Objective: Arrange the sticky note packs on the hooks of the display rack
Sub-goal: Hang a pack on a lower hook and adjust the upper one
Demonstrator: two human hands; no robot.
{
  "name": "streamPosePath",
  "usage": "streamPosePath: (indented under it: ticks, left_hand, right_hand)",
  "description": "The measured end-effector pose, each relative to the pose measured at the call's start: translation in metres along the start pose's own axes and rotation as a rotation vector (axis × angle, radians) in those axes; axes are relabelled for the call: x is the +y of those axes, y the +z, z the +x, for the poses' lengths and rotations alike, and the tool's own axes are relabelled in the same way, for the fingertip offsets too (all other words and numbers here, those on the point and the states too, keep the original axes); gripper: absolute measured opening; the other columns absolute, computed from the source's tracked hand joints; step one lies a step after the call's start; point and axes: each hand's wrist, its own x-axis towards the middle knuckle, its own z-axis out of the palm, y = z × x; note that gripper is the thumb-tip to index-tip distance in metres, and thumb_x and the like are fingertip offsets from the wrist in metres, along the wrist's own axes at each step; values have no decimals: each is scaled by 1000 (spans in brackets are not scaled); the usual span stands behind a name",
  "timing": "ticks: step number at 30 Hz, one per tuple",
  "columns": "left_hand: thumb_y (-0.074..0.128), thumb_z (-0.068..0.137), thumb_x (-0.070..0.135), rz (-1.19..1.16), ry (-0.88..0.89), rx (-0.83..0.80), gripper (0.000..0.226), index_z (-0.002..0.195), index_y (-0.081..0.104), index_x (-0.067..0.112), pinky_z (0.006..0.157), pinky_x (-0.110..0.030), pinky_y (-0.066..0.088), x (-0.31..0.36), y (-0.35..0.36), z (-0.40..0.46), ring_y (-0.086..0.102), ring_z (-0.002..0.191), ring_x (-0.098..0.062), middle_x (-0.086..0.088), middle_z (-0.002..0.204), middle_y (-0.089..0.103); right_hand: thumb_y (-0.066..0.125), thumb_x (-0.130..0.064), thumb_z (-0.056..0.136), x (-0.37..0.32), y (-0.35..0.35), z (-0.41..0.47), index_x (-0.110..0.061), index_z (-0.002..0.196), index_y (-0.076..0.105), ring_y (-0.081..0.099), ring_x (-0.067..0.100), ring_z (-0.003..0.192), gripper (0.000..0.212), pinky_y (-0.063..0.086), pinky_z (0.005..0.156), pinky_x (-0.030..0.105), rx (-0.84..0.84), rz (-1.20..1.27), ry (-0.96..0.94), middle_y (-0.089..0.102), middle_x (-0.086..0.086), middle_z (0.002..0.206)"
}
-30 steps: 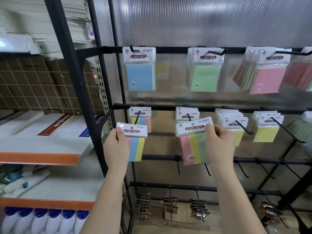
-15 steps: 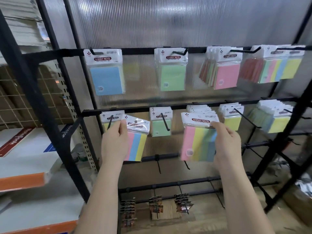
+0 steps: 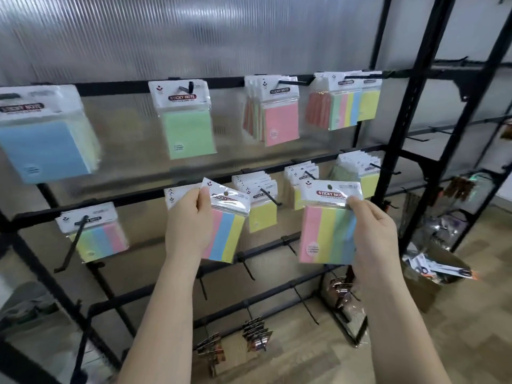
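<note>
My left hand (image 3: 189,223) grips a striped sticky note pack (image 3: 227,231) by its white header, held in front of the black display rack (image 3: 279,164) at the middle rail. My right hand (image 3: 372,234) pinches a second striped pack (image 3: 324,234) of pink, yellow, green and blue notes at its top right corner. Neither held pack hangs on a hook. Other packs hang on hooks: blue (image 3: 44,145), green (image 3: 188,128), pink (image 3: 279,120) and a multicolour pack (image 3: 352,106) on the top rail, a striped pack (image 3: 97,236) and yellow ones (image 3: 261,214) on the middle rail.
Bare black hooks (image 3: 248,268) stick out from the lower rails below the held packs. Small dark items (image 3: 256,332) hang on the bottom rail. A cardboard box (image 3: 435,275) of goods sits on the wooden floor at right, beside another black frame (image 3: 410,120).
The view has swung to the right along the rack. Both hands have moved right with their packs, from the left end of the middle rail to its centre.
</note>
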Motion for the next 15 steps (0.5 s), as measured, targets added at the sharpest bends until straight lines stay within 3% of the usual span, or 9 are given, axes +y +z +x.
streamPosePath:
  ticks: [4,8,15]
  left_hand:
    - [34,101,26,18,24,-36,42,62,31,11,51,-33,21,18,25,1,30,53,-16,-1,56,36]
    - [35,101,26,-2,30,-4,42,62,27,12,51,-32,19,41,50,4,27,54,-16,-1,56,31]
    - [36,101,25,-53,-33,35,43,60,27,12,53,-33,18,66,95,-5,26,54,-17,-1,55,29]
  right_hand:
    - [54,-25,95,-2,-21,19,-23,56,65,53,12,64,41,39,62,27,26,-14,-14,62,-12,60]
    - [53,-25,96,-9,-41,44,-21,65,64,55,9,60,33,40,61,26,13,-8,-7,63,-12,59]
    - [54,-28,95,-25,-78,92,-19,62,55,48,18,71,34,34,67,30,-29,-51,38,58,3,73]
